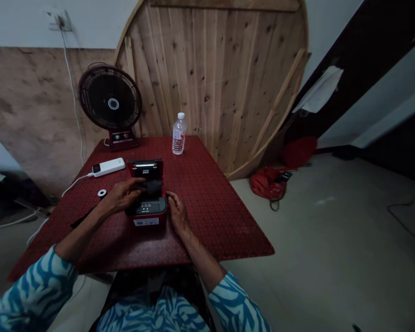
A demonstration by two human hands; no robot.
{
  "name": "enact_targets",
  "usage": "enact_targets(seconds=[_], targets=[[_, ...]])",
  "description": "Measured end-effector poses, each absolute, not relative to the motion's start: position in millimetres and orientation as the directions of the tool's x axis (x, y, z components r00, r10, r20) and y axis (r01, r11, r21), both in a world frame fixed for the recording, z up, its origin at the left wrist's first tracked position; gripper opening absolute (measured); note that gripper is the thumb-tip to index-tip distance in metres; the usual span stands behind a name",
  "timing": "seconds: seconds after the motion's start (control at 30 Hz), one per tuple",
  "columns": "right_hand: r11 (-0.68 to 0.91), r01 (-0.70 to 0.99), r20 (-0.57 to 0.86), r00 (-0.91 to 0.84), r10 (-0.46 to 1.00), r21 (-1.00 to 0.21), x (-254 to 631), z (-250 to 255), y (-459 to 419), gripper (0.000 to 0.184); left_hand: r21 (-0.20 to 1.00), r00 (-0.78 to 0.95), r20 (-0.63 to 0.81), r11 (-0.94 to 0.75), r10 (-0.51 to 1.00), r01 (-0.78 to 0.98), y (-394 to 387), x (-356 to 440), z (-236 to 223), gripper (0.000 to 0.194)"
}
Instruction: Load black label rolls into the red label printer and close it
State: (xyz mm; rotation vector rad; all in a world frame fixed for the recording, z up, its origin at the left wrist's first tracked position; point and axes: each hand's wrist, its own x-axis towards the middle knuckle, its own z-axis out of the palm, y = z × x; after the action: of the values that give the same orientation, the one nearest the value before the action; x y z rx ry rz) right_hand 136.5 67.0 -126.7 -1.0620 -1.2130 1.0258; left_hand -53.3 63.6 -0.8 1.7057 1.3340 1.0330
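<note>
A small red and black printer [148, 206] stands near the table's front edge. Its lid [145, 167] is raised, and the dark compartment lies exposed. My left hand [122, 196] reaches over the compartment from the left, fingers stretched and apart; the fingertips are hard to make out against the dark inside. My right hand [177, 211] grips the printer's right side, thumb by the top edge. Buttons and a white label [146, 222] show on the near end. Beside my left wrist is a small white roll [102, 193] with a dark centre.
A white power bank [109, 167] with a cable lies on the red-patterned table [210, 207]. Behind it stand a fan [110, 103] and a water bottle [179, 134]. A round wooden tabletop [207, 78] leans on the wall. A red bag [268, 182] rests on the floor.
</note>
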Motion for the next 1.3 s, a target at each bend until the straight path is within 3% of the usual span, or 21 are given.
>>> enact_targets(seconds=[0.1,0.2,0.27,0.37,0.43,0.5,0.77,1.0,1.13,1.3], targets=[[0.21,-0.037,0.206,0.091,0.974,-0.977,136,-125,67,0.029,0.984,0.28,0.066,-0.108,0.958,0.138,72,-47,-2,0.037],[0.211,-0.023,0.208,0.094,0.974,-0.977,136,-123,66,0.028,0.947,0.312,0.137,-0.217,0.94,0.238,85,-46,-10,0.021],[0.218,-0.024,0.215,0.079,0.973,-0.976,136,-122,65,0.029,0.812,0.375,0.146,-0.327,0.916,0.484,93,-46,-14,0.015],[0.209,-0.029,0.206,0.076,0.976,-0.977,137,-123,65,0.029,0.463,0.433,0.077,-0.417,0.898,0.782,105,-44,-14,0.024],[0.202,-0.025,0.2,0.083,0.976,-0.979,137,-123,66,0.029,0.3,0.409,0.002,-0.39,0.913,0.87,112,-38,-12,0.027],[0.204,-0.028,0.201,0.079,0.976,-0.979,136,-124,67,0.029,0.231,0.374,-0.049,-0.354,0.926,0.906,117,-31,-11,0.021],[0.225,-0.009,0.223,0.086,0.971,-0.974,137,-125,69,0.028,0.096,0.346,-0.047,-0.341,0.937,0.935,111,-17,-1,0.012],[0.195,-0.086,0.189,0.078,0.979,-0.977,137,-123,69,0.034,-0.025,0.404,-0.038,-0.405,0.914,0.914,89,-29,18,0.028],[0.184,-0.143,0.158,0.178,0.971,-0.973,140,-112,63,0.031,0.104,0.428,0.179,-0.45,0.886,0.887,78,-33,26,0.029],[0.323,-0.091,0.299,0.206,0.932,-0.942,143,-79,39,0.026,0.196,0.437,0.493,-0.585,0.753,0.787,59,-18,23,0.024]])
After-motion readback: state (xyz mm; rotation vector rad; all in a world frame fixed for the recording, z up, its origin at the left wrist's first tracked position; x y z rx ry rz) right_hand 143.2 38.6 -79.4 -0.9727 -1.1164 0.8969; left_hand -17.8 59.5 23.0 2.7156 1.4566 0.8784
